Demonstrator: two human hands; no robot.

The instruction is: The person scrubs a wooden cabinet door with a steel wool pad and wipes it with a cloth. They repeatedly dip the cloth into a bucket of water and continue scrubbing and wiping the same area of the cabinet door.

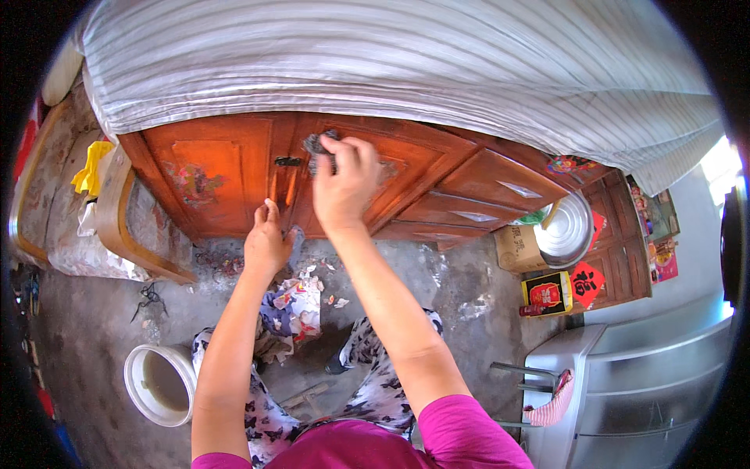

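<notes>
In front of me stands a reddish-brown wooden cabinet (223, 168) with panelled doors and worn, colourful flower pictures. My right hand (348, 176) is closed on a dark grey steel wool scrubber (319, 148), pressed against the upper part of a door beside the small dark latch (287, 162). Lower down, my left hand (267, 241) is at the inner edge of the left door, fingertips pointing up against the wood. A bluish-grey thing (294, 241) shows beside its thumb side; what it is cannot be made out.
A striped pale cloth (375, 66) drapes over the cabinet top. On the concrete floor are torn paper scraps (293, 309) and a white bucket (160, 418) of murky water. To the left is an armchair (125, 219) with a yellow cloth (92, 168); at right, a cardboard box (517, 248) and metal basin (566, 230).
</notes>
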